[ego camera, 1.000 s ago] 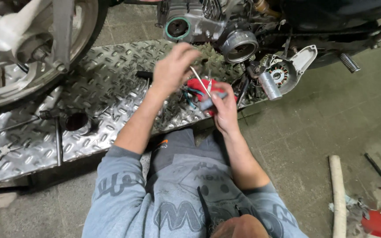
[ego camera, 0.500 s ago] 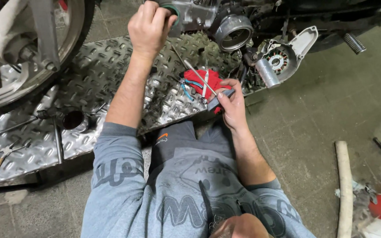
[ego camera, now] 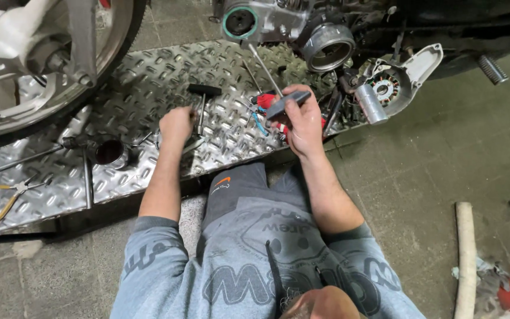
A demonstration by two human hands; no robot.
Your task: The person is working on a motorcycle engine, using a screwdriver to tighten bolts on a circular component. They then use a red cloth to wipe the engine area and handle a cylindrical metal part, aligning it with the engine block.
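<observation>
Head view: my left hand has come down from the engine case and now closes around the black T-handle wrench lying on the tread plate. My right hand keeps gripping a flat grey tool above the red rag, so I'm switching tools.

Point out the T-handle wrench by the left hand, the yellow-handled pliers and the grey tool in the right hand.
T-handle wrench (ego camera: 201,106), head view, on its shaft below the black crossbar.
Yellow-handled pliers (ego camera: 2,201), head view, on a yellow handle.
Grey tool (ego camera: 287,101), head view, on its flat grey body above the right hand's fingers.
</observation>
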